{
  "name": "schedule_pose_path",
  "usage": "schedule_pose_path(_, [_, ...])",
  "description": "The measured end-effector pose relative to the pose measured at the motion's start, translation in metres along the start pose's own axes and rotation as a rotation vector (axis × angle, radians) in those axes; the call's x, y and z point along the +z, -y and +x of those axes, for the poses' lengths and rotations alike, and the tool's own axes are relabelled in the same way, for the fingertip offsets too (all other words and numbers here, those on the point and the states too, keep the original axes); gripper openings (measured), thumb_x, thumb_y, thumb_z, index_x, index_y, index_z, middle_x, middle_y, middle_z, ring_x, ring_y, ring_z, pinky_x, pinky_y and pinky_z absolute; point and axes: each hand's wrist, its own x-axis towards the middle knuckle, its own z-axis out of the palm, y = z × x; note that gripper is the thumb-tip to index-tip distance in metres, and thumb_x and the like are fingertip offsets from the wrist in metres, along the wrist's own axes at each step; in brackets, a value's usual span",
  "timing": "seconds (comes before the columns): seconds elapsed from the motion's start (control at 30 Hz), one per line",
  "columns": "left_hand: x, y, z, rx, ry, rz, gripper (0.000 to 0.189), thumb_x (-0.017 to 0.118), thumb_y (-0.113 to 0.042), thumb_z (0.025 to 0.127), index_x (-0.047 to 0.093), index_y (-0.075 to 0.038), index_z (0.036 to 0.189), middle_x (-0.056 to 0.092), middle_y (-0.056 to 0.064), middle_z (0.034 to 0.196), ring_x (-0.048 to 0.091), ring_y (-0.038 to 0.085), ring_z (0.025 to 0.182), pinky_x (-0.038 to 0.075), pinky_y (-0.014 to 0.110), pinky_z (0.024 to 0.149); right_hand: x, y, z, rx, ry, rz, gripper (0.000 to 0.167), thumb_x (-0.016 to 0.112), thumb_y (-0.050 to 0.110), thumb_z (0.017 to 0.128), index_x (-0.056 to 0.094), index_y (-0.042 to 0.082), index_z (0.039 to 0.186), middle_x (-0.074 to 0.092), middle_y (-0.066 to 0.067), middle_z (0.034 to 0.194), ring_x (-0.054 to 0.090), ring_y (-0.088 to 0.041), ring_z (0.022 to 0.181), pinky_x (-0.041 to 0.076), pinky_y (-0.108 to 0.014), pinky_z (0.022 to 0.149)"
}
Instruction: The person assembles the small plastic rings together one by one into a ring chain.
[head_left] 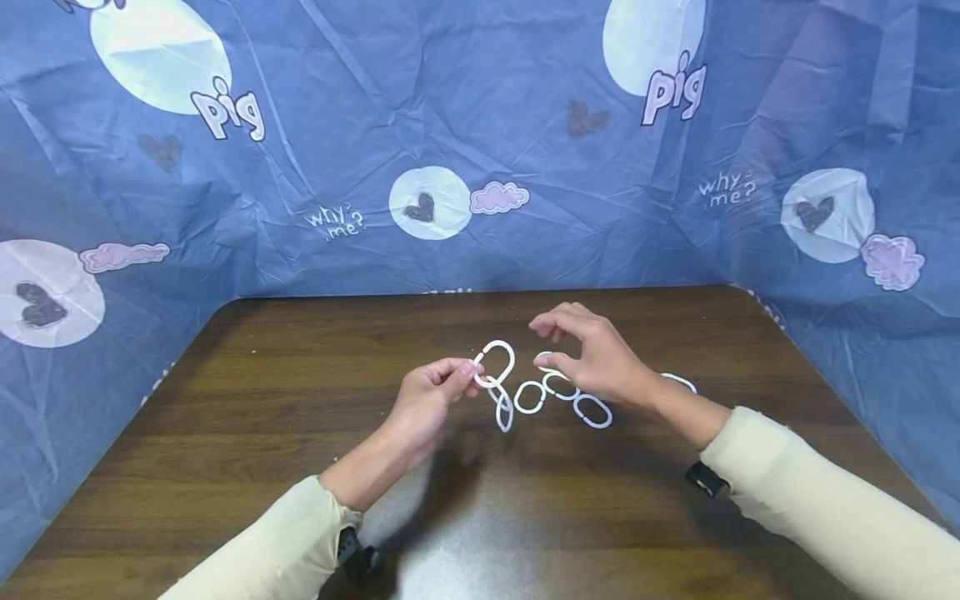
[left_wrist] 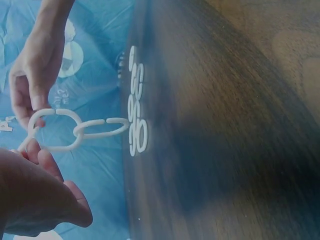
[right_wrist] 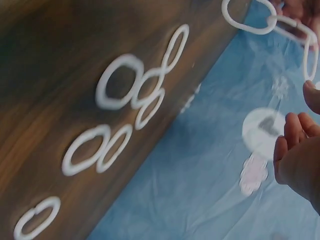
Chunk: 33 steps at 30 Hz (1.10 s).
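Observation:
My left hand point(head_left: 431, 404) pinches a white oval plastic link point(head_left: 513, 360) between thumb and fingers, above the table. From it hangs a short chain of joined links point(head_left: 504, 429), also seen in the left wrist view as a linked piece point(left_wrist: 102, 134). My right hand point(head_left: 592, 354) is raised to the right of the chain, its fingers bent loosely and apart from the thumb, with nothing visible between them. Under and beside it, several loose white links point(head_left: 597, 427) lie on the table; my right hand hides part of them.
The brown wood-grain table point(head_left: 285, 442) carries one link point(head_left: 681, 380) further right, partly behind my right forearm. A blue printed cloth point(head_left: 480, 125) hangs behind the table and at its sides. Dark bands with small devices point(head_left: 705, 479) sit at both wrists.

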Motion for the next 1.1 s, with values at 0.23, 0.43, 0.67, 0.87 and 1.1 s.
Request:
schedule_pose_path(0.23, [-0.001, 0.000, 0.000, 0.002, 0.004, -0.017, 0.018, 0.057, -0.011, 0.096, 0.068, 0.003, 0.098, 0.066, -0.001, 0.077, 0.061, 0.015, 0.077, 0.042, 0.031, 0.081, -0.031, -0.027, -0.019, 0.048, 0.097, -0.100, 0.038, 0.081, -0.002, 0.071, 0.068, 0.005, 0.106, 0.066, -0.001, 0.095, 0.056, -0.020, 0.087, 0.044, -0.035, 0.078])
schedule_pose_path(0.43, [-0.002, -0.001, -0.001, 0.010, 0.011, -0.023, 0.020, 0.056, -0.010, 0.097, 0.066, 0.006, 0.101, 0.066, -0.002, 0.076, 0.060, 0.014, 0.076, 0.043, 0.030, 0.081, -0.060, -0.053, -0.042, 0.133, 0.266, -0.302, 0.044, 0.081, 0.006, 0.072, 0.066, 0.007, 0.114, 0.065, -0.003, 0.100, 0.052, -0.023, 0.092, 0.030, -0.039, 0.078])
schedule_pose_path(0.67, [-0.003, -0.001, -0.001, 0.008, 0.015, -0.031, 0.023, 0.056, -0.010, 0.097, 0.064, 0.010, 0.103, 0.065, 0.000, 0.075, 0.060, 0.013, 0.075, 0.041, 0.030, 0.080, -0.088, -0.075, -0.065, 0.236, 0.360, -0.400, 0.047, 0.081, 0.011, 0.073, 0.065, 0.009, 0.117, 0.063, 0.000, 0.094, 0.052, -0.026, 0.092, 0.030, -0.042, 0.073])
schedule_pose_path(0.87, [-0.004, -0.001, -0.001, -0.002, 0.014, -0.034, 0.021, 0.056, -0.010, 0.096, 0.065, 0.008, 0.102, 0.064, -0.003, 0.073, 0.060, 0.016, 0.077, 0.041, 0.030, 0.080, -0.096, -0.085, -0.074, 0.282, 0.392, -0.421, 0.047, 0.080, 0.012, 0.075, 0.064, 0.009, 0.119, 0.062, -0.002, 0.094, 0.053, -0.027, 0.093, 0.031, -0.042, 0.072])
schedule_pose_path(1.1, [-0.004, -0.001, -0.001, -0.012, 0.014, -0.037, 0.020, 0.057, -0.011, 0.096, 0.066, 0.007, 0.101, 0.065, 0.001, 0.076, 0.061, 0.017, 0.078, 0.041, 0.031, 0.081, -0.099, -0.092, -0.083, 0.301, 0.464, -0.441, 0.059, 0.083, 0.013, 0.068, 0.062, 0.010, 0.123, 0.061, -0.004, 0.096, 0.053, -0.028, 0.095, 0.034, -0.043, 0.072])
